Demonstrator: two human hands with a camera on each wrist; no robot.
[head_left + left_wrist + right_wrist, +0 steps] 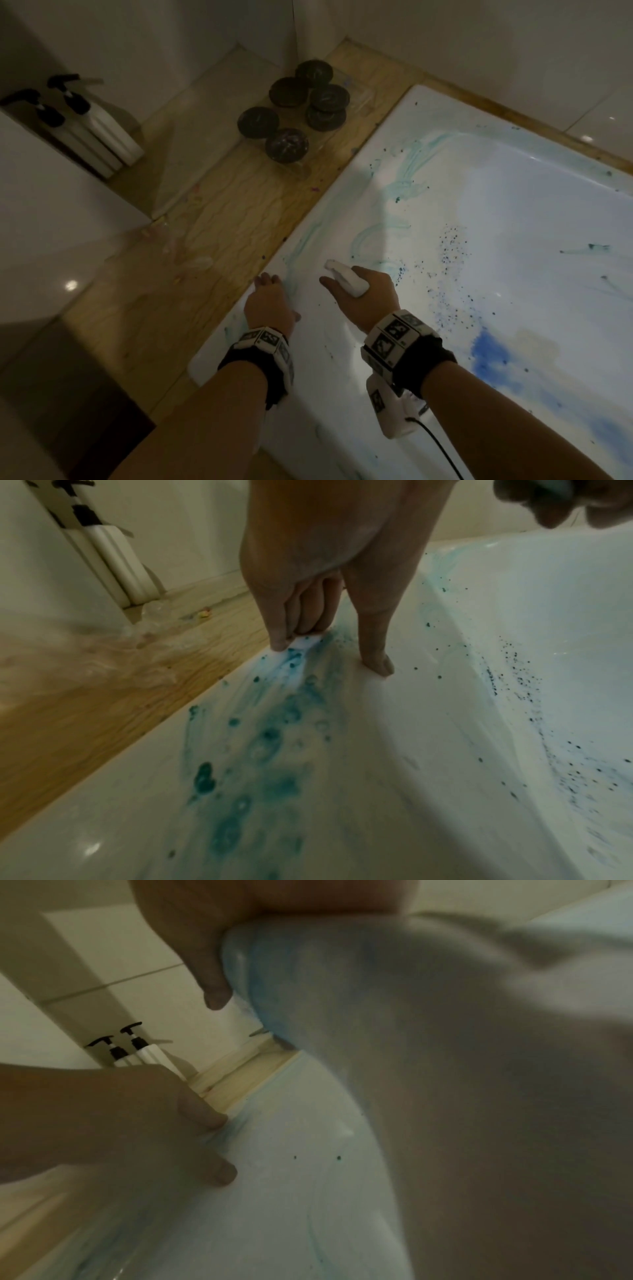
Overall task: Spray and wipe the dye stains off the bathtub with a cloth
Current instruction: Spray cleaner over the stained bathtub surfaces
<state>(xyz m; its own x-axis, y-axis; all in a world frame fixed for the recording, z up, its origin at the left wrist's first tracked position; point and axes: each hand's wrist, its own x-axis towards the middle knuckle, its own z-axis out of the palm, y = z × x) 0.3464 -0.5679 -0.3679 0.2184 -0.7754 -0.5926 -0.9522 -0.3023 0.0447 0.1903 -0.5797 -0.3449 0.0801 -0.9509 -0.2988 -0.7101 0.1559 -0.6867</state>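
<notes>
Fingers (279, 631) of left hand (269, 305) straight, pressing small white cloth (308, 639) onto teal-stained white bathtub rim (342, 791); right hand (363, 294) curled round white spray bottle (346, 277); wiping, probably respraying next.

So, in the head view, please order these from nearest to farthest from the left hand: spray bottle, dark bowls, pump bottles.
From the left hand:
1. Spray bottle, just right, gripped by the right hand.
2. Dark bowls, on the wooden ledge beyond.
3. Pump bottles, far upper left.
</notes>
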